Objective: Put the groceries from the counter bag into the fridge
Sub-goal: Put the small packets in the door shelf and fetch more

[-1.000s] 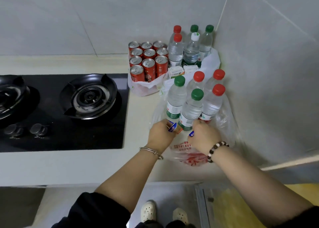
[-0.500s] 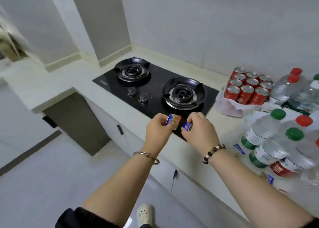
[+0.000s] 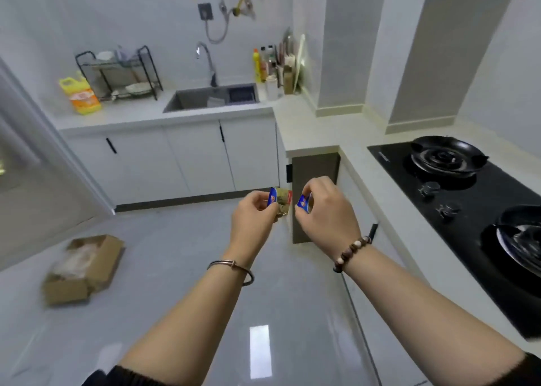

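Both forearms reach forward over the floor, side by side, with the hands raised at the same height and near each other but not touching. The left hand [image 3: 253, 219] has its fingers curled and pinches a gold packet [image 3: 281, 205] between thumb and fingertips. The right hand [image 3: 326, 214] is turned with its back to the camera, and its curled fingers grip a blue packet [image 3: 304, 202], which they mostly hide. A thin metal bangle [image 3: 234, 266] is on the left wrist and a bead bracelet [image 3: 351, 254] is on the right one.

Both packets are held in the air above the grey floor, well apart from any counter. On the right is a black gas stove [image 3: 456, 210] set into the counter. Farther ahead are a sink [image 3: 205, 100] with a faucet [image 3: 206, 61], a dish rack [image 3: 117, 74] and a yellow jug [image 3: 80, 94]. An open cardboard box [image 3: 82, 268] lies on the floor to the left. Nothing stands between the hands and the camera.

The gold packet lies about level. Its blue end is towards the left hand and its body points right, to the other hand (a red edge shows at the far end). For the blue packet I cannot tell the long axis.
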`<action>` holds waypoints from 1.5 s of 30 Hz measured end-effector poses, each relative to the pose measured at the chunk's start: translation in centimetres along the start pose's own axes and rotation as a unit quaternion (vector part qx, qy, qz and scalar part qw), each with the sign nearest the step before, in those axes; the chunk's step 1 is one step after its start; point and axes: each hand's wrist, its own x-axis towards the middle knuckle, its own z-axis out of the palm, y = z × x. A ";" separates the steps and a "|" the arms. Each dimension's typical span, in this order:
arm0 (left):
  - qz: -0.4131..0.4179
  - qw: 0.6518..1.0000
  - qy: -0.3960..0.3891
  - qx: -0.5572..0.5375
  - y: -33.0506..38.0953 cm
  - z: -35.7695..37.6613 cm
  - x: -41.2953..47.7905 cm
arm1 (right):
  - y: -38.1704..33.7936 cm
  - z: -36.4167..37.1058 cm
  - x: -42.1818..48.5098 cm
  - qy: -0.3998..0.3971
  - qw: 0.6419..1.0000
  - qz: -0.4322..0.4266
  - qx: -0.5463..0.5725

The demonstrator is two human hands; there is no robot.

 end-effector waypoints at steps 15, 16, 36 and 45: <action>0.140 0.949 0.258 0.114 0.1 -32.4 -2.8 | -29.7 12.2 3.8 -0.007 0.939 -0.255 0.229; 0.156 0.941 0.273 0.126 0.5 -33.8 -2.8 | -31.0 12.6 4.1 -0.002 0.934 -0.264 0.240; -0.103 0.888 0.191 0.404 7.7 -60.7 0.3 | -53.8 16.0 14.4 -0.306 0.903 -0.298 0.056; -0.153 0.888 0.126 0.415 6.3 -62.4 1.3 | -59.8 19.3 14.5 -0.375 0.886 -0.271 -0.013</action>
